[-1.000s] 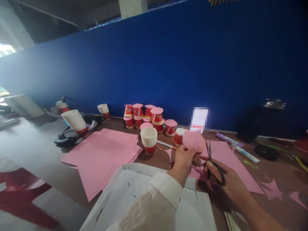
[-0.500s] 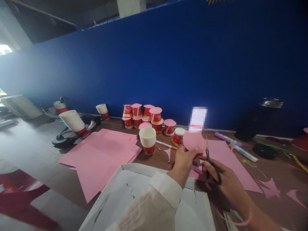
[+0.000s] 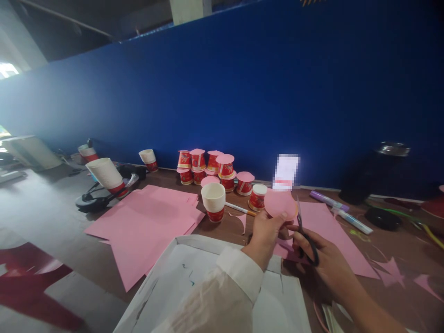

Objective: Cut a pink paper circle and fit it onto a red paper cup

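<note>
Between the thumb and fingers of my left hand (image 3: 265,233) is a round pink paper disc (image 3: 280,203), held up above the table. My right hand (image 3: 321,254) grips a pair of black-handled scissors (image 3: 300,226), fingers through the loops. The blades point upward along the disc's right edge; whether they touch the paper I cannot tell. Under and behind my hands lies a pink paper sheet (image 3: 333,236). Just left of the disc stands a red cup (image 3: 257,198) with a white top, and further left a stack of paper cups (image 3: 213,201).
Red cups topped with pink discs (image 3: 225,166) are stacked by the blue partition (image 3: 222,92). Pink sheets (image 3: 145,222) lie at left, a white box lid (image 3: 201,263) in front. Markers (image 3: 354,221), a black round object (image 3: 382,218) and paper scraps (image 3: 391,270) are at right.
The view has shifted very slightly. My left hand still holds the disc and my right hand the scissors, in nearly the same places; the right wrist looks slightly higher.
</note>
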Motion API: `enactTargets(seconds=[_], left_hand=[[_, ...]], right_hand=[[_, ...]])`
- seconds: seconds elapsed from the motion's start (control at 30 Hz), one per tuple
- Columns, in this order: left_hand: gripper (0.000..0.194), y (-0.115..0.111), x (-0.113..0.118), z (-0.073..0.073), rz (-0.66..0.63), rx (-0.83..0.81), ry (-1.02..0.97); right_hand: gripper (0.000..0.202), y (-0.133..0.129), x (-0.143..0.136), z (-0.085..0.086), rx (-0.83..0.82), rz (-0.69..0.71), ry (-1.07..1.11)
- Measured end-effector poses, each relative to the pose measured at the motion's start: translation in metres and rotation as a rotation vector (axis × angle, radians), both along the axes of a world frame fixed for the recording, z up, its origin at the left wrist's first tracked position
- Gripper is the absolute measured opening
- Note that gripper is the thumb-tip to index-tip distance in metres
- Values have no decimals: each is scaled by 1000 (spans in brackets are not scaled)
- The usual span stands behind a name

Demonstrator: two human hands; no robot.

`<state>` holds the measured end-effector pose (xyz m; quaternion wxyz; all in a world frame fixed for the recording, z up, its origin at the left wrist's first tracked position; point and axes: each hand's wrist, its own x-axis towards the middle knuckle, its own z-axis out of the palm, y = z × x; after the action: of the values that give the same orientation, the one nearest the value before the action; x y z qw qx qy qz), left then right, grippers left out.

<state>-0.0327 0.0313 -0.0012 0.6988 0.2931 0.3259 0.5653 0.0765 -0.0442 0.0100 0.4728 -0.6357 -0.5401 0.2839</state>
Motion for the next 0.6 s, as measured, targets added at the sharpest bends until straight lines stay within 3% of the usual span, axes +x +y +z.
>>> enactTargets(seconds=[0.1,0.27,0.6], left_hand=[[45,-1,0,2,-4,-14,-9],[42,-2,0,4,0,-19,-9],[41,-1,-1,5,11,-33,-21]], right_hand=[[53,-3,-3,1,-50,9,119],[55,0,6,1,-122,45,135],[46,6,13,-11,21,55,18]])
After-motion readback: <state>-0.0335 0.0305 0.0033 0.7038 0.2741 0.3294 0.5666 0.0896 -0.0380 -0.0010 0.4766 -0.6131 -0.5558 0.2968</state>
